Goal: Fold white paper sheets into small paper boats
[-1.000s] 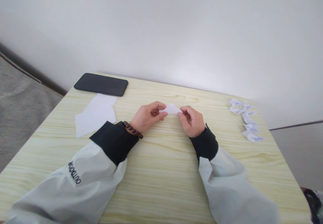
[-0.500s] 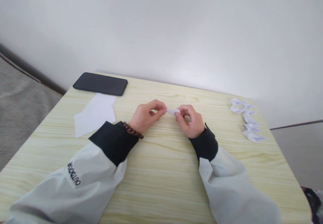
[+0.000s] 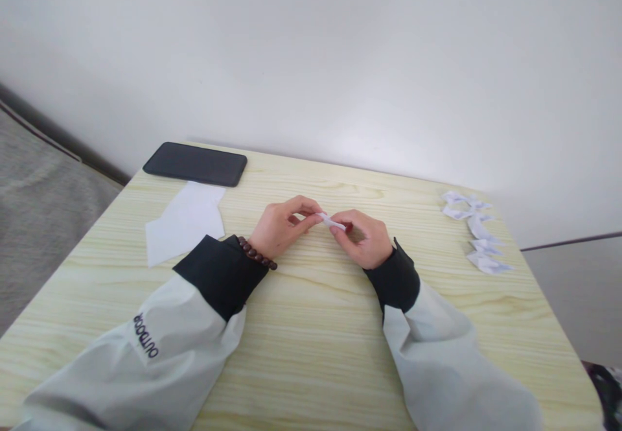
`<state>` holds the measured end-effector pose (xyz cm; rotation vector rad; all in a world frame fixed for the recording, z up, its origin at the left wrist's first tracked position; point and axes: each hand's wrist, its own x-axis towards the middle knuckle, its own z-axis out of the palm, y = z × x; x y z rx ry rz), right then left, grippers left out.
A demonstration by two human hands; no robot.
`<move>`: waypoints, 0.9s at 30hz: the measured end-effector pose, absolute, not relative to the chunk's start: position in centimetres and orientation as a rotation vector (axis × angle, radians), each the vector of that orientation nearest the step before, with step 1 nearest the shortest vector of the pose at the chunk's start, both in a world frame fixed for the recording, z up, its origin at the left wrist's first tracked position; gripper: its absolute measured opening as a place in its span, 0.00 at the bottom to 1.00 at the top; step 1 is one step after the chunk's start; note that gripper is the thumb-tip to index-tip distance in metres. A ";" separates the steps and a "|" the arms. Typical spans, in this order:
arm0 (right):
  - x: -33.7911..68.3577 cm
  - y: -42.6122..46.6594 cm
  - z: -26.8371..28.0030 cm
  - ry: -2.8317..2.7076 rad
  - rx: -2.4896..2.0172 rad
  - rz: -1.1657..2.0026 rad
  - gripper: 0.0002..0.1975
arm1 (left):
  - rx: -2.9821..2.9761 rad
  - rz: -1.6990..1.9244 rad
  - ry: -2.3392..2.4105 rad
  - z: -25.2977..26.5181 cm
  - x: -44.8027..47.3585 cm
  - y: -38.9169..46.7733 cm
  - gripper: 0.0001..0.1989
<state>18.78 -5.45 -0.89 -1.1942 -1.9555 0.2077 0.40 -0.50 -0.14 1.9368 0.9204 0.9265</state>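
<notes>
A small folded piece of white paper (image 3: 333, 221) is held just above the middle of the table, between my two hands. My left hand (image 3: 286, 223) pinches its left end between thumb and fingertips. At the other end, the thumb and fingers of my right hand (image 3: 362, 236) are closed on it. The paper is narrow and tilts down to the right; its exact folds are too small to make out. Several folded white paper figures (image 3: 481, 227), with pointed ends like origami cranes, sit in a cluster on the right side.
Loose white paper sheets (image 3: 187, 220) lie left of my left hand. Behind them a black smartphone (image 3: 197, 163) rests flat near the back edge. The pale wooden table (image 3: 311, 340) meets a white wall (image 3: 315, 61) at the back.
My right fingers have shifted slightly left and down along the folded paper. Its right end has tipped lower. My left hand keeps its pinch.
</notes>
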 end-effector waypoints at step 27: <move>18.8 -5.2 -1.2 -2.003 -1.103 -0.056 0.05 | 2.335 0.865 0.809 -0.6 0.1 -0.2 0.05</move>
